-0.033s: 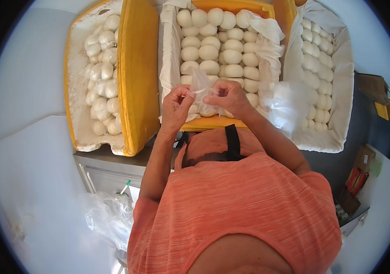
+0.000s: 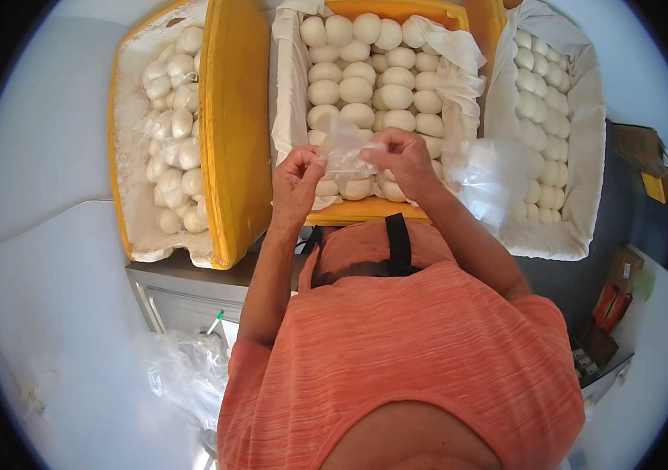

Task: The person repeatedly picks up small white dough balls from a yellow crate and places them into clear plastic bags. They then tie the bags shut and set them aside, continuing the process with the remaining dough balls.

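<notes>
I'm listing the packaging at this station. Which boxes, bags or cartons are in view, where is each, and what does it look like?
Left box: yellow foam, at left, holding bagged white buns.
Middle box: yellow, cloth-lined, rows of white buns, ahead of the hands.
Right box: white-lined, at right, rows of buns.
Clear bag: thin plastic, pinched between the left hand and right hand.
Red carton: small, lower right; details too small to tell.

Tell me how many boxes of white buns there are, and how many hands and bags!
Yellow foam boxes of white buns: 3
Hands, left hand and right hand: 2
Clear plastic bag held between the hands: 1
Total: 6
</notes>
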The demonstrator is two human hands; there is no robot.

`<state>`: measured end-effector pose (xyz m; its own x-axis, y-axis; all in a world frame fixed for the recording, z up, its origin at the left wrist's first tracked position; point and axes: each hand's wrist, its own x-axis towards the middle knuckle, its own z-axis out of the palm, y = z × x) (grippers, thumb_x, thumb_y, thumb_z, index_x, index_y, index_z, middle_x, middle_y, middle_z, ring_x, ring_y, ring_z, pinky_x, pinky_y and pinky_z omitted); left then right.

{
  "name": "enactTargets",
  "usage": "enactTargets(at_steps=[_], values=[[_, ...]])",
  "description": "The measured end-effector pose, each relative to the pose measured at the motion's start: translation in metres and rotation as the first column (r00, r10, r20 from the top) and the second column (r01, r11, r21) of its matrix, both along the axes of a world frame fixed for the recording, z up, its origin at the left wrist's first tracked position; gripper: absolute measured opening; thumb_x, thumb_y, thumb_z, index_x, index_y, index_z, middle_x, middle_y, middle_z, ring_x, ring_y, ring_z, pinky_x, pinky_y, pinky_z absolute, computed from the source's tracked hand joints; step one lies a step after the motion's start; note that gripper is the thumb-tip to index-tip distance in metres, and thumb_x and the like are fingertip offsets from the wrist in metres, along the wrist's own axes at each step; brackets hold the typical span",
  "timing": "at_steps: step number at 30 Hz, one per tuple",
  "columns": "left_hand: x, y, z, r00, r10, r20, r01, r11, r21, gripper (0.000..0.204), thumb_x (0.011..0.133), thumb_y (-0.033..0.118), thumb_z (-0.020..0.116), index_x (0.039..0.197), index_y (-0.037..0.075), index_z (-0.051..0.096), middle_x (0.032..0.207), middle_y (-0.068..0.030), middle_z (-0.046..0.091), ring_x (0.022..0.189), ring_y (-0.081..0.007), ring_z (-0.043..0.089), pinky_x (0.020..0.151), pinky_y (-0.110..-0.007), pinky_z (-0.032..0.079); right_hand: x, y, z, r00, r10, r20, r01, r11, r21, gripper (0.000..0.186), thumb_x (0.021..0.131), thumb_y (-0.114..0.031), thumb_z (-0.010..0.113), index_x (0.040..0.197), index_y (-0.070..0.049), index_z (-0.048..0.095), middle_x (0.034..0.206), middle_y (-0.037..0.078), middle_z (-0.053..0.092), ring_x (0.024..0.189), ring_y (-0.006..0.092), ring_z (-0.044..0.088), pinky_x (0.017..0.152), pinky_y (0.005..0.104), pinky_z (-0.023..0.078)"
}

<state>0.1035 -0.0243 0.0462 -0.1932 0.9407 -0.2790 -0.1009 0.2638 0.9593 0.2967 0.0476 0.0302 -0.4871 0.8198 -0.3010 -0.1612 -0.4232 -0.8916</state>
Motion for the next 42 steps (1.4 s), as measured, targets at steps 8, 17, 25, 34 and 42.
enactTargets(at_steps=[8,17,25,34,42], values=[[0.006,0.015,-0.011,0.869,0.061,-0.492,-0.013,0.995,0.100,0.026,0.081,0.011,0.068,0.102,0.001,0.056,0.100,-0.0082,0.056,0.081,-0.0146,0.055,0.067,-0.027,0.046,0.024,0.039,-0.012,0.806,-0.584,-0.097,0.571,0.810,-0.135,0.015,0.076,-0.002,0.068,0.070,-0.006,0.055,0.063,-0.001,0.053,0.056,0.0046,0.050,0.048,0.0186,0.037],[-0.011,0.044,-0.033,0.817,0.064,-0.572,0.049,0.983,0.180,0.030,0.071,-0.003,0.065,0.098,0.002,0.054,0.103,-0.0146,0.053,0.085,-0.0262,0.058,0.064,-0.034,0.050,0.006,0.013,0.001,0.908,0.117,0.403,-0.214,0.955,0.205,0.021,0.079,-0.007,0.071,0.071,-0.008,0.052,0.062,-0.009,0.047,0.053,-0.0021,0.040,0.046,0.0164,0.031],[-0.038,0.017,-0.041,0.789,-0.018,-0.615,0.044,0.999,0.027,0.013,0.073,0.001,0.071,0.081,0.005,0.063,0.085,-0.0031,0.051,0.064,-0.0096,0.046,0.053,-0.023,0.038,-0.029,0.212,-0.153,0.585,-0.368,0.723,-0.142,0.831,0.538,0.080,0.075,-0.060,0.065,0.134,-0.009,0.045,0.134,0.024,0.040,0.126,0.0343,0.039,0.102,0.0448,0.036],[-0.055,-0.014,-0.047,0.952,-0.001,-0.306,-0.089,0.956,-0.280,0.017,0.077,0.004,0.071,0.089,0.002,0.059,0.071,0.0014,0.053,0.062,-0.0050,0.047,0.056,-0.020,0.040,-0.080,0.322,-0.218,0.142,-0.263,0.954,-0.286,0.912,0.294,0.102,0.064,-0.076,0.060,0.142,-0.016,0.033,0.142,0.024,0.029,0.134,0.0425,0.016,0.104,0.0574,0.028],[-0.072,-0.008,-0.044,0.996,0.061,0.063,-0.036,0.941,-0.335,0.010,0.083,0.002,0.064,0.090,0.001,0.057,0.076,-0.0012,0.059,0.062,-0.0067,0.054,0.061,-0.021,0.046,-0.045,0.304,-0.216,0.474,-0.490,0.732,-0.056,0.813,0.580,0.066,0.065,-0.042,0.080,0.114,-0.006,0.057,0.110,0.014,0.060,0.106,0.0291,0.055,0.093,0.0398,0.045]])
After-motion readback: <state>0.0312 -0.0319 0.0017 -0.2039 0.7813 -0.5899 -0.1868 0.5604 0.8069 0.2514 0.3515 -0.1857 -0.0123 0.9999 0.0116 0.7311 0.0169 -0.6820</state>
